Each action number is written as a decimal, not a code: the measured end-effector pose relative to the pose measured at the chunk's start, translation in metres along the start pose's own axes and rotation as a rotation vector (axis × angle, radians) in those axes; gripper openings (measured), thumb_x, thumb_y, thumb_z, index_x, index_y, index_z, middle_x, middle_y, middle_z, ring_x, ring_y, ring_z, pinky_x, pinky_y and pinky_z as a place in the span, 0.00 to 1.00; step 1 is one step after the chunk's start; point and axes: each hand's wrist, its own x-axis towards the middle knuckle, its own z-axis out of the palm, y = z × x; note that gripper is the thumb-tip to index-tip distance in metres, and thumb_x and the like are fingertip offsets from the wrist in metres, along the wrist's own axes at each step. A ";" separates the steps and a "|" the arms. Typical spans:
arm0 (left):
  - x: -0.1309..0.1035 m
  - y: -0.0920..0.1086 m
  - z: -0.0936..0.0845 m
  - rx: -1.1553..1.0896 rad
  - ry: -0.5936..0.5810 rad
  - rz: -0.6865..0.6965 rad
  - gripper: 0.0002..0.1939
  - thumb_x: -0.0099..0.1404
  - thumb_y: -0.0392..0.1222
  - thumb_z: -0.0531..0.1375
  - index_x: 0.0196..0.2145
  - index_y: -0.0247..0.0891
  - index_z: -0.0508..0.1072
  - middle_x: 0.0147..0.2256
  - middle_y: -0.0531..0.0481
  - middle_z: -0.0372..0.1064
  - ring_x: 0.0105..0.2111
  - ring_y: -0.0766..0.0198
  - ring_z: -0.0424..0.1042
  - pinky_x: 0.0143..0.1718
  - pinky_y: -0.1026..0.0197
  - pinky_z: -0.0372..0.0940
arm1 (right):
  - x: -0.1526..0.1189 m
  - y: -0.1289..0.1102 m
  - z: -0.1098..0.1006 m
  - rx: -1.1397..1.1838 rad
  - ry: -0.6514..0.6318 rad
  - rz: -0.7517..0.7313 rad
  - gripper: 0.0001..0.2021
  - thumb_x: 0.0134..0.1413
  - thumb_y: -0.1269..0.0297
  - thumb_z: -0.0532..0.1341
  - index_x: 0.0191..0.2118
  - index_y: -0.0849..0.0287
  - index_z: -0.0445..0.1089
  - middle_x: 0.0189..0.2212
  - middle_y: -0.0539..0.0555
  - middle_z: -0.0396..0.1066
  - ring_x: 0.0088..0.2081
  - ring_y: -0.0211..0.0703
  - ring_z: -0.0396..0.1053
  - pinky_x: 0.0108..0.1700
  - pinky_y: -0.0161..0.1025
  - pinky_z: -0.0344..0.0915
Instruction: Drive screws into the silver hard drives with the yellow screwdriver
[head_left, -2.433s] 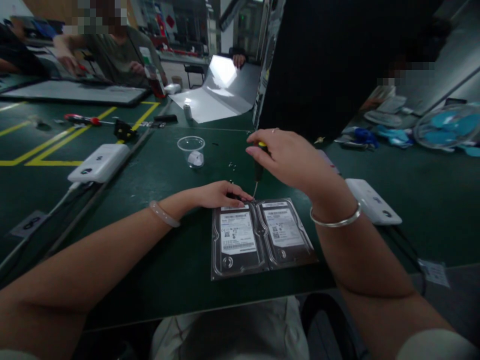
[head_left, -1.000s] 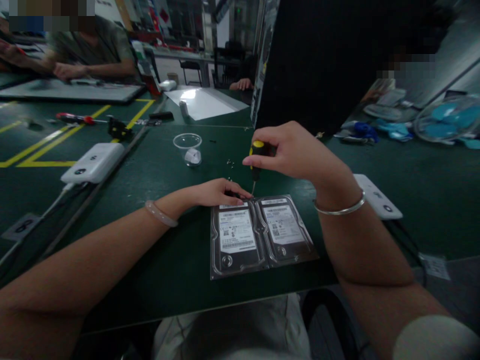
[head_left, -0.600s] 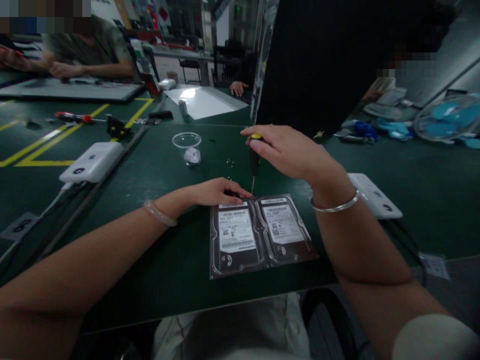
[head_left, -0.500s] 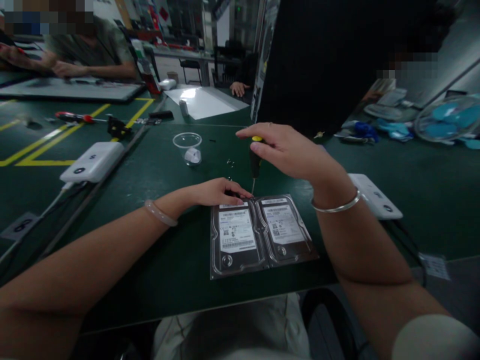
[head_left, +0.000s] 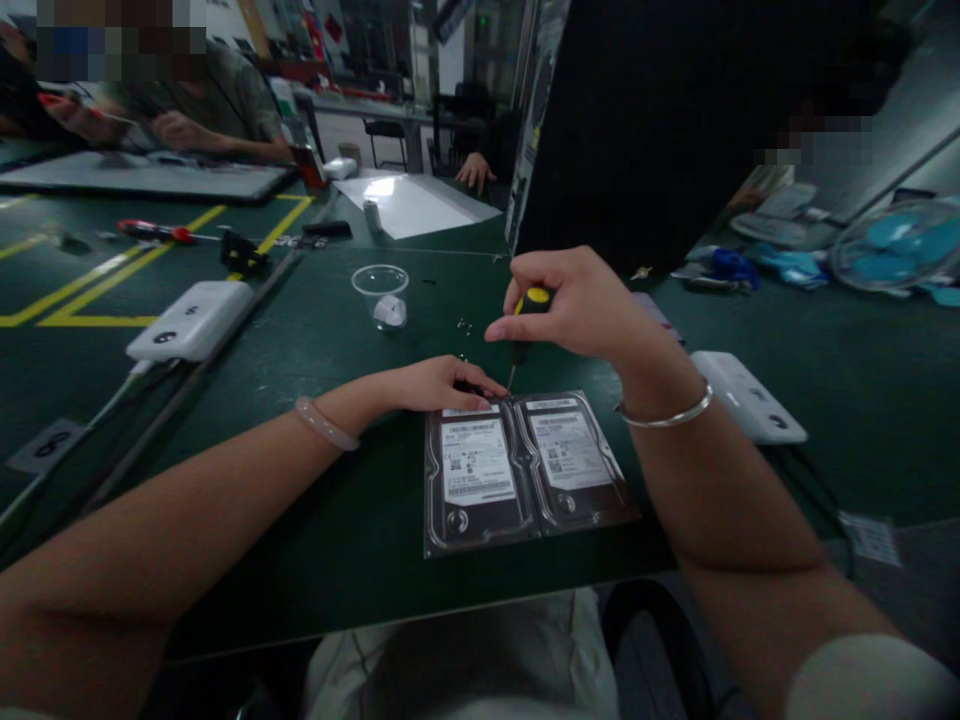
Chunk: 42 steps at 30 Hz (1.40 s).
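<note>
Two hard drives lie side by side, labels up: the left hard drive point(head_left: 480, 515) and the right hard drive point(head_left: 592, 500). My left hand point(head_left: 429, 385) holds the left drive's far edge, thumb on top and index finger stretched toward the screwdriver tip. Its other fingers are partly hidden. A black and yellow screwdriver point(head_left: 535, 299) stands slightly tilted in my right hand point(head_left: 574, 305), fingers curled round the handle. The shaft points down at the drives' far edge, where they meet; what the tip touches is too small to tell. Several tiny screws point(head_left: 465, 325) lie beyond my left hand.
A clear plastic cup point(head_left: 380, 298) with something white inside stands beyond my left arm. White power strips point(head_left: 191, 320) lie on both sides. A tall black panel point(head_left: 637, 130) rises ahead. Further left lies a red-handled screwdriver point(head_left: 154, 232). Other people sit across the table.
My right fingers have curled in around the screwdriver handle, which now leans more to the right. My left hand stays in place. The co-worker at the far left has raised their hands.
</note>
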 end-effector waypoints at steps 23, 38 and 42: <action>0.000 0.002 0.000 -0.002 -0.001 0.031 0.22 0.68 0.50 0.62 0.57 0.41 0.74 0.55 0.48 0.74 0.53 0.60 0.73 0.55 0.60 0.63 | -0.008 0.009 -0.021 0.527 -0.357 -0.036 0.17 0.58 0.72 0.59 0.53 0.58 0.68 0.52 0.56 0.74 0.54 0.42 0.72 0.55 0.43 0.70; -0.001 0.005 0.000 -0.023 -0.003 0.010 0.21 0.68 0.48 0.62 0.57 0.42 0.74 0.54 0.48 0.74 0.53 0.58 0.73 0.55 0.58 0.64 | -0.003 -0.006 -0.004 0.127 -0.109 0.037 0.13 0.59 0.70 0.55 0.45 0.62 0.74 0.44 0.55 0.76 0.44 0.41 0.71 0.47 0.40 0.66; -0.001 0.006 -0.001 -0.025 -0.007 0.025 0.21 0.68 0.47 0.61 0.56 0.40 0.74 0.54 0.47 0.74 0.53 0.58 0.73 0.56 0.57 0.64 | -0.006 -0.006 -0.006 0.096 -0.123 0.074 0.21 0.53 0.71 0.56 0.54 0.59 0.65 0.54 0.57 0.70 0.50 0.44 0.70 0.51 0.41 0.66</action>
